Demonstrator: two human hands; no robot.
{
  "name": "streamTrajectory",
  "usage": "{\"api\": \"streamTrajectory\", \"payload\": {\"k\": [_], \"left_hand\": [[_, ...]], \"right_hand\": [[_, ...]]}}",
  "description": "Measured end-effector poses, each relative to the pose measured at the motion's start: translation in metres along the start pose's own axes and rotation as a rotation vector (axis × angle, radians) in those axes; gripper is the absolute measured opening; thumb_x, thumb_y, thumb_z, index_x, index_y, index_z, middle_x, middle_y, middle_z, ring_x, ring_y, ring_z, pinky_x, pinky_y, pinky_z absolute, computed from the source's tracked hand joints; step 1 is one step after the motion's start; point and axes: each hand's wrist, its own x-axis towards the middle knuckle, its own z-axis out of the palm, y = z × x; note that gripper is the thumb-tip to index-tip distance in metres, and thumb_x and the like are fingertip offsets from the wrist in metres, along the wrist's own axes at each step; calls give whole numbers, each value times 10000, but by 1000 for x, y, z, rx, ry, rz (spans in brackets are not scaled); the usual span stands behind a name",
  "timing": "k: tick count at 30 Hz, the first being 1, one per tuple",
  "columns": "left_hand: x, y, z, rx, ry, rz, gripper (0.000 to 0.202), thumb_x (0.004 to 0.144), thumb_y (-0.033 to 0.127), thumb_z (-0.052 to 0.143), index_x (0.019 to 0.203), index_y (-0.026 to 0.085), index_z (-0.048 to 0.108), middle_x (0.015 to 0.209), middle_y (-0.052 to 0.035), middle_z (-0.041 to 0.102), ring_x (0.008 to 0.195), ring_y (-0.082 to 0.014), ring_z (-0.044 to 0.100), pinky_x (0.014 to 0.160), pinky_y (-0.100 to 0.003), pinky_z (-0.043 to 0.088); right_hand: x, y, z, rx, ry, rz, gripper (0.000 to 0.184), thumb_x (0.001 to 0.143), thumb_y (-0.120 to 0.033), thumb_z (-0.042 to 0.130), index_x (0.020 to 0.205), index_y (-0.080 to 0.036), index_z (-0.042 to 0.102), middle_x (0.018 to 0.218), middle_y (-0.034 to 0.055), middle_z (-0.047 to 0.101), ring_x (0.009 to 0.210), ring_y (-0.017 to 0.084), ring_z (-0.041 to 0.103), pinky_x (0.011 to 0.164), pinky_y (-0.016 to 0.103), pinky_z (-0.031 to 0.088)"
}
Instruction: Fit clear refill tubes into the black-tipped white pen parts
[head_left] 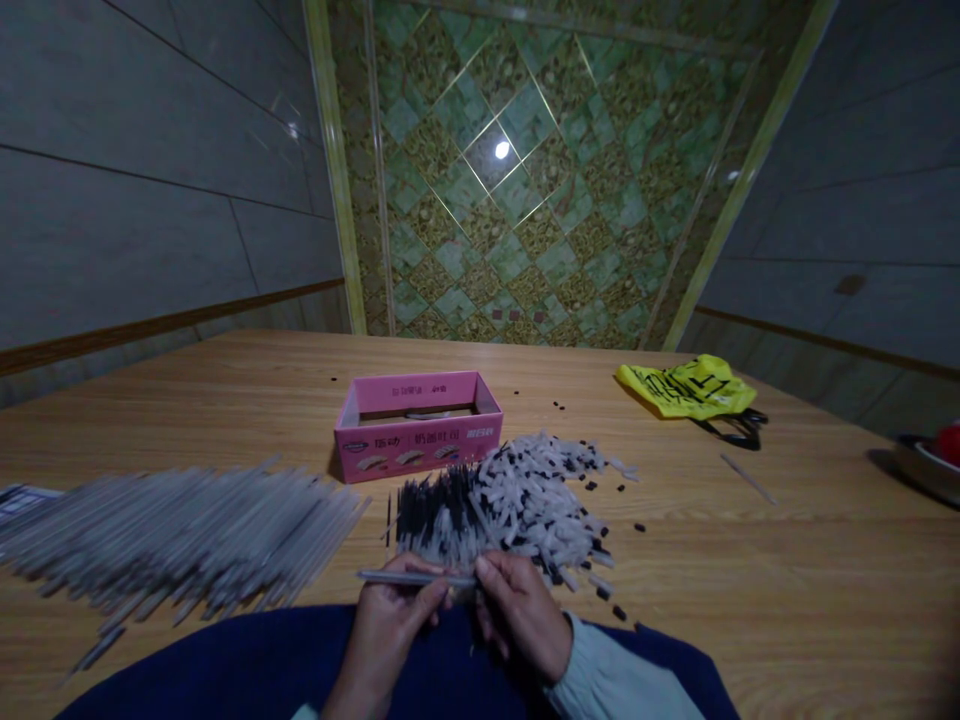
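Low over my lap, my left hand (401, 605) pinches a slim translucent pen barrel (405, 577) between thumb and fingers, holding it nearly level. The thumb and fingertips of my right hand (523, 608) close on the barrel's right end; any small part between them is hidden. Just beyond both hands lies a bundle of dark thin rods (435, 505), which look like pen refills with pale ends towards me. A heap of small whitish caps (532, 495) mixed with black plugs spreads to its right. Many clear barrels (195, 530) lie in a wide pile on the left.
A pink open carton (420, 440) stands behind the refills, with a thin piece inside. Loose black plugs (639, 527) dot the wooden table (750, 580). A single tube (748, 478), a yellow bag (686, 388) and a bowl (926, 465) are on the right.
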Motion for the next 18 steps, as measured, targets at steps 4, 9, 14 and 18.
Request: {"api": "streamTrajectory", "payload": {"k": [4, 9, 14, 18], "left_hand": [[3, -2, -1, -41, 35, 16, 194, 688, 325, 689, 683, 143, 622, 573, -6, 617, 498, -114, 522, 486, -220, 393], [3, -5, -2, -50, 33, -2, 197, 676, 321, 701, 699, 142, 623, 574, -10, 628, 496, -113, 521, 479, -216, 386], [3, -3, 0, -58, 19, -5, 200, 670, 318, 708, 719, 142, 629, 582, -13, 642, 499, -107, 529, 484, -209, 392], [3, 0, 0, -100, 49, 2, 199, 662, 317, 713, 706, 139, 637, 574, -9, 635, 491, -102, 518, 474, -204, 386]], "right_hand": [[0, -2, -2, -8, 45, -93, 391, 828, -558, 479, 809, -168, 503, 572, -38, 522, 377, 73, 491, 350, 153, 338], [0, 1, -3, -139, 83, -149, 409, 847, -537, 465, 701, -158, 522, 536, -32, 497, 423, 77, 493, 405, 159, 349], [2, 2, -4, -123, 60, -33, 480, 864, -584, 371, 673, -162, 500, 477, -40, 480, 319, 60, 400, 321, 157, 261], [0, 0, -4, -83, 80, -128, 387, 789, -551, 545, 838, -167, 532, 629, -33, 533, 439, 77, 490, 404, 165, 356]]}}
